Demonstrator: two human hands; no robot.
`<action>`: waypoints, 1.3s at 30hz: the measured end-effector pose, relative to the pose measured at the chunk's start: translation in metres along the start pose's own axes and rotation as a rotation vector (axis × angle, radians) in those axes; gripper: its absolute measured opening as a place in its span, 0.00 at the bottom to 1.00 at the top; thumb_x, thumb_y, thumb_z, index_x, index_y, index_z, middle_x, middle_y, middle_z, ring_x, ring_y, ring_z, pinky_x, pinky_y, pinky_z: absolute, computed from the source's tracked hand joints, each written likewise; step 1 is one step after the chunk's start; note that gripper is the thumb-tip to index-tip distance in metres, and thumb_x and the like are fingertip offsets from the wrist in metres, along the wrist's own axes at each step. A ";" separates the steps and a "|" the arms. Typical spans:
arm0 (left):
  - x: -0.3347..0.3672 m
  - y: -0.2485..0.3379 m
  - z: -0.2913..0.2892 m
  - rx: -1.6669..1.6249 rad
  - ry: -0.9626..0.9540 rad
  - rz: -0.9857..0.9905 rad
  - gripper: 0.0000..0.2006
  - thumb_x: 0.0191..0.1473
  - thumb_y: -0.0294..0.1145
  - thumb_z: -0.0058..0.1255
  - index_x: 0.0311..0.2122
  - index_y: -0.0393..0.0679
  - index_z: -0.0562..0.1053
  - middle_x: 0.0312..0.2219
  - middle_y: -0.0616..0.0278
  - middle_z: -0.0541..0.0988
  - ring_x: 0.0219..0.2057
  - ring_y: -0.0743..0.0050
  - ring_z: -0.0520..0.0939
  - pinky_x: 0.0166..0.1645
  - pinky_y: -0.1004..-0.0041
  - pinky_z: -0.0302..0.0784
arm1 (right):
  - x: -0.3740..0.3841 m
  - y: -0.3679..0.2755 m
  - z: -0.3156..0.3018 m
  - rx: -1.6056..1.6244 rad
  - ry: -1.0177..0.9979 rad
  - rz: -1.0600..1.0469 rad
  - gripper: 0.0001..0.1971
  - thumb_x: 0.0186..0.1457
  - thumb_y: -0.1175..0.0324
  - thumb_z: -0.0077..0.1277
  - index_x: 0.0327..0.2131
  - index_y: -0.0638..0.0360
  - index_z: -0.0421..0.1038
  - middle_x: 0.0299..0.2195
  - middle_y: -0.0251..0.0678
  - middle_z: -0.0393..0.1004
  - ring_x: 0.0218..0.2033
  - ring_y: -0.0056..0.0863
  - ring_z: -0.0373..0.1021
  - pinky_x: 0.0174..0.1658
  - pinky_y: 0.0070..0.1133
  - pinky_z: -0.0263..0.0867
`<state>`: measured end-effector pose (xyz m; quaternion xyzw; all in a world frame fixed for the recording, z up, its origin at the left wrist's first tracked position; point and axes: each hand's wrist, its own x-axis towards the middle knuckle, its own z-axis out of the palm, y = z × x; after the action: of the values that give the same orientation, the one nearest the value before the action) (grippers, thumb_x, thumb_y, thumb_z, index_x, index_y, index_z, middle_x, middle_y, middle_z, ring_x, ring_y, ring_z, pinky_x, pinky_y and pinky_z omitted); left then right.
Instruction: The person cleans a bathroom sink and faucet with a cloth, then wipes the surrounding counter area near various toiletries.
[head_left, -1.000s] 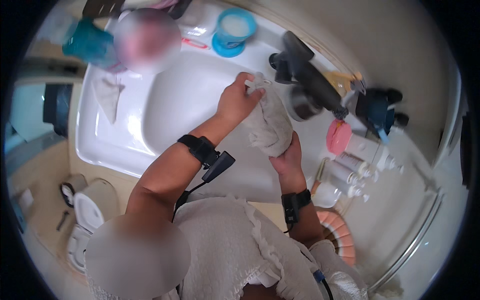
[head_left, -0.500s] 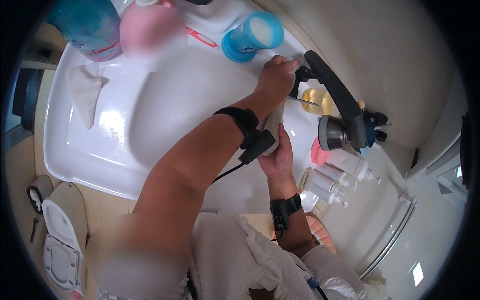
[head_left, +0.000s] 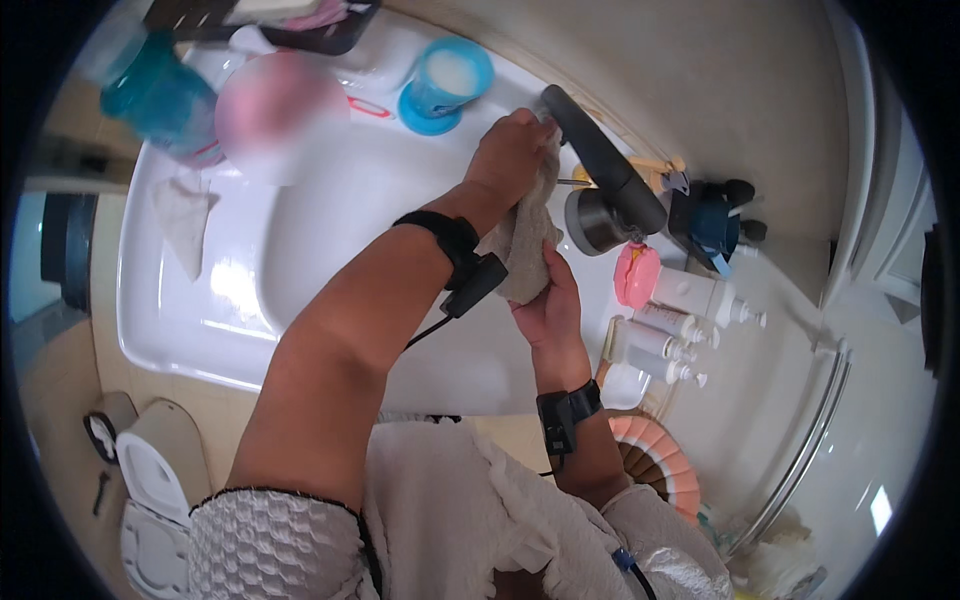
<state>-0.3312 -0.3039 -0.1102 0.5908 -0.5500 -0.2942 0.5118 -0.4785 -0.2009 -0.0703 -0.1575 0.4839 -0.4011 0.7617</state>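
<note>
A damp-looking grey-beige cloth (head_left: 528, 232) stretches between my two hands over the right side of the white sink (head_left: 400, 345). My left hand (head_left: 508, 155) is closed on the cloth's far end, beside the dark faucet (head_left: 605, 165). Nearer to me, my right hand (head_left: 553, 308) cups the cloth's lower end, thumb up along its edge. The faucet's base is partly hidden behind the cloth and my left hand. A blue cup (head_left: 445, 85) with whitish contents stands on the rim just beyond my left hand.
A teal bottle (head_left: 165, 100), a blurred pink container (head_left: 280, 105) and a folded white cloth (head_left: 184, 222) are at the left. Several pump bottles (head_left: 690, 295) and a pink scalloped item (head_left: 636, 275) line the right. A toilet (head_left: 160, 500) stands at the lower left.
The view has shifted, so the faucet and cup appear further left. More of the cloth shows between my hands, and my left hand now covers less of the faucet's base.
</note>
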 end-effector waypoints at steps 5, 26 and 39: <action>-0.017 -0.014 -0.002 -0.016 0.091 0.046 0.11 0.48 0.25 0.46 0.37 0.47 0.76 0.30 0.53 0.73 0.35 0.54 0.75 0.40 0.65 0.71 | -0.002 -0.004 -0.009 -0.124 0.042 0.077 0.22 0.59 0.61 0.41 0.55 0.58 0.57 0.51 0.37 0.66 0.53 0.35 0.64 0.55 0.31 0.60; 0.002 0.004 0.010 -0.330 0.334 -0.049 0.15 0.38 0.29 0.60 0.35 0.43 0.73 0.32 0.53 0.74 0.37 0.52 0.76 0.42 0.64 0.72 | 0.011 -0.001 -0.013 -0.098 -0.057 0.155 0.19 0.59 0.61 0.40 0.52 0.58 0.60 0.48 0.37 0.69 0.49 0.32 0.67 0.53 0.31 0.63; -0.022 -0.030 0.020 -0.281 0.260 -0.432 0.14 0.46 0.37 0.56 0.37 0.41 0.73 0.29 0.53 0.79 0.34 0.59 0.79 0.41 0.67 0.72 | -0.024 -0.017 -0.015 0.027 0.137 0.037 0.17 0.58 0.62 0.44 0.48 0.60 0.65 0.45 0.37 0.71 0.47 0.31 0.68 0.52 0.29 0.64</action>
<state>-0.3444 -0.2922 -0.1489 0.6503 -0.2949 -0.3916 0.5803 -0.5046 -0.1909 -0.0525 -0.1103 0.5325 -0.4032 0.7361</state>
